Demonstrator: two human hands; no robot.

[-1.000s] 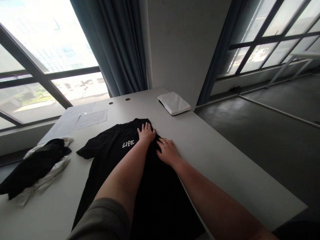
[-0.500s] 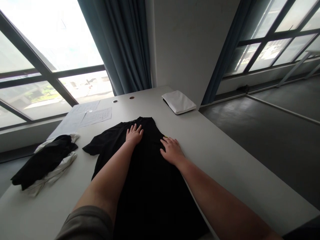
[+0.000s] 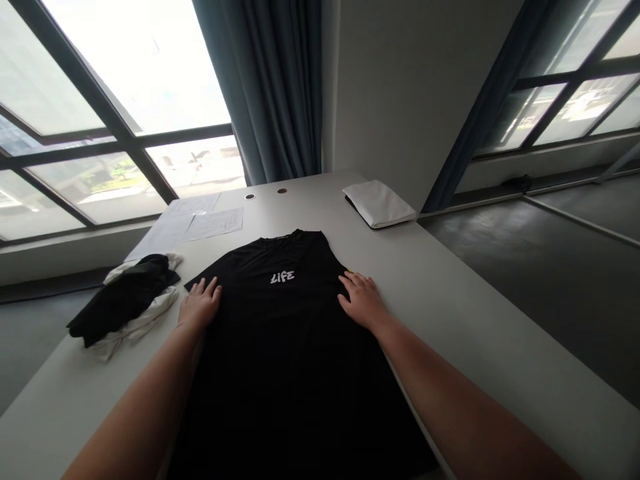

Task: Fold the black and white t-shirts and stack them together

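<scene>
A black T-shirt (image 3: 280,353) lies spread on the white table, its collar toward the far end and a small white print on its chest. My left hand (image 3: 200,302) rests on the shirt's left side by the sleeve, fingers stretched out. On the opposite edge my right hand (image 3: 361,298) lies flat, fingers spread, partly over the shirt and partly over the table. A bit of yellow shows at that edge beside the right fingertips. The shirt's lower end runs out of the bottom of the view.
Left of the shirt lies a heap of black and white clothing (image 3: 127,297). Papers (image 3: 213,224) lie at the far left of the table (image 3: 480,347). A folded white cloth (image 3: 379,203) sits at the far right, near a wall. Windows and a blue-grey curtain (image 3: 280,93) stand behind.
My left hand has moved left from the shirt's chest to its left side, uncovering the white print. The right hand stays at the right edge. The view has shifted a little left.
</scene>
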